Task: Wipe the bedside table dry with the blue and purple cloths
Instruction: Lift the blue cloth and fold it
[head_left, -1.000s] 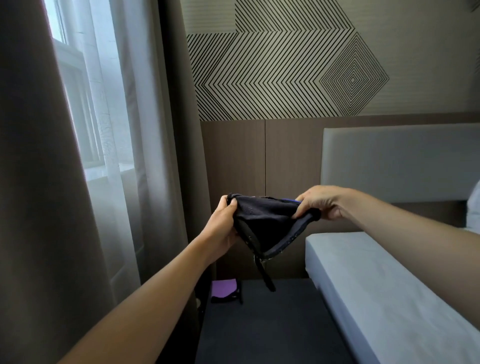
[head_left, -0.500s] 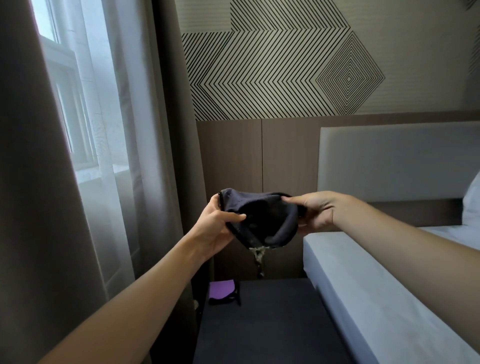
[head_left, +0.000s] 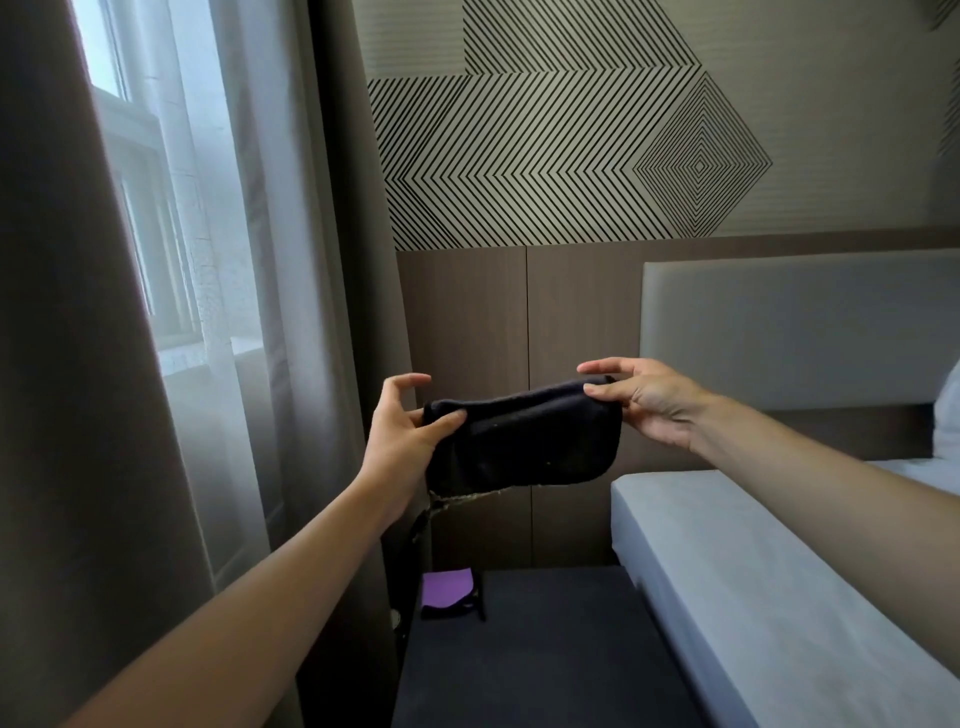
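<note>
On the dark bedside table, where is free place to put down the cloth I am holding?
The dark bedside table is bare from the purple cloth in its back-left corner across to the bed. Only that corner is taken.

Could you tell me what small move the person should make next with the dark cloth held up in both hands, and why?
Probably lower the dark cloth onto the bedside table. The left hand and right hand pinch it folded in the air, well above the surface, and the purple cloth lies on the table's far left corner.
</note>
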